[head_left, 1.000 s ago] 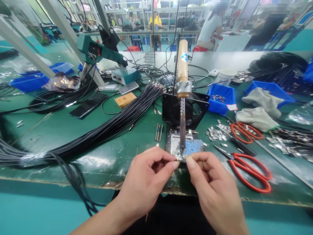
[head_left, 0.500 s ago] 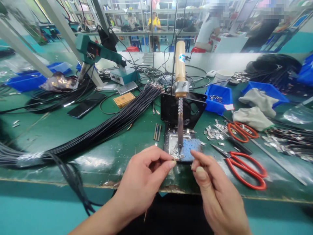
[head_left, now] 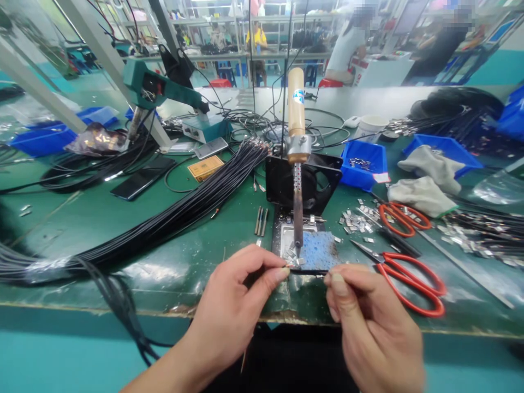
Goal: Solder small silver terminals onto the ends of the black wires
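Observation:
Between thumb and forefinger, my left hand [head_left: 241, 295] pinches a thin wire with a small metal connector [head_left: 298, 262] at its end. That connector lies just below the tip of an upright soldering iron [head_left: 298, 202] with a wooden handle, over the near edge of a metal tray [head_left: 287, 236]. A blue sponge [head_left: 319, 250] sits right of the tip. My right hand [head_left: 368, 316] is closed, thumb against forefinger, near the sponge's lower right corner; what it holds, if anything, is too small to make out.
Behind the iron stands a black fan [head_left: 303, 183]. Red-handled scissors [head_left: 413, 281], loose connectors [head_left: 358, 221], gloves [head_left: 421, 196] and a blue bin [head_left: 364, 164] are on the right. A thick black cable bundle [head_left: 164, 224] crosses the left. People are in the background.
My right hand's fingers have closed together, and the hand has moved slightly down and right. My left hand still pinches the wire. The whole view has shifted slightly.

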A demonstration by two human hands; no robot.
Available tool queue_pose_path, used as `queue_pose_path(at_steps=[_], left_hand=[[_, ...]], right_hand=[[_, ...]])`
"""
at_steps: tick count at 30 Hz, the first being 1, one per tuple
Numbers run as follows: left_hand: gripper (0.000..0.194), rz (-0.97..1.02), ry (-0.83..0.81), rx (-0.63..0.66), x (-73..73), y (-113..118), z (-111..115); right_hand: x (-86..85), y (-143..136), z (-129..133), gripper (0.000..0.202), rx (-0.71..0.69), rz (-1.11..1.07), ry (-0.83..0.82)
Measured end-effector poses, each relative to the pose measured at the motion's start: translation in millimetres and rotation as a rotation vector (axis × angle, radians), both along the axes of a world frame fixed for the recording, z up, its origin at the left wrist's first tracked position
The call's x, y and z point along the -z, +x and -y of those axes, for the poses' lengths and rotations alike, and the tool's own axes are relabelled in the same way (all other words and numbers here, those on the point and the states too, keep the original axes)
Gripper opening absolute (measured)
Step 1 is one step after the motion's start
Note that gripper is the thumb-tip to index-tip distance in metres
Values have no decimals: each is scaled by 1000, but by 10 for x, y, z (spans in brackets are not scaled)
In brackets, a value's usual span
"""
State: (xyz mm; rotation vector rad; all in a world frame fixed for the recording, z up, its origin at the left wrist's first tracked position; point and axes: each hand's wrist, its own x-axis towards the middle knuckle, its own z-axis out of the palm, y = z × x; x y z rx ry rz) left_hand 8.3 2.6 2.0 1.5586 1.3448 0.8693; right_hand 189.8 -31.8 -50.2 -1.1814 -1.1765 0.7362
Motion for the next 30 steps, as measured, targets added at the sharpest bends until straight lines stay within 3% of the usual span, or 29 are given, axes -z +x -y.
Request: queue_pose_path(at_steps=[3, 9, 15, 30], left_hand=[[13, 16, -37, 18, 17, -4, 3], [12, 29, -57, 7, 39, 31, -54], [16, 73, -113, 33, 14, 51, -93], [15, 80, -68, 36, 23, 23, -121]], right_hand=[[1, 10, 2, 12, 20, 120, 53], [-42, -10, -21, 7, -2, 31, -49], [-108, 7, -140, 12, -21, 241, 71], [-120, -39, -208, 16, -53, 220, 106]])
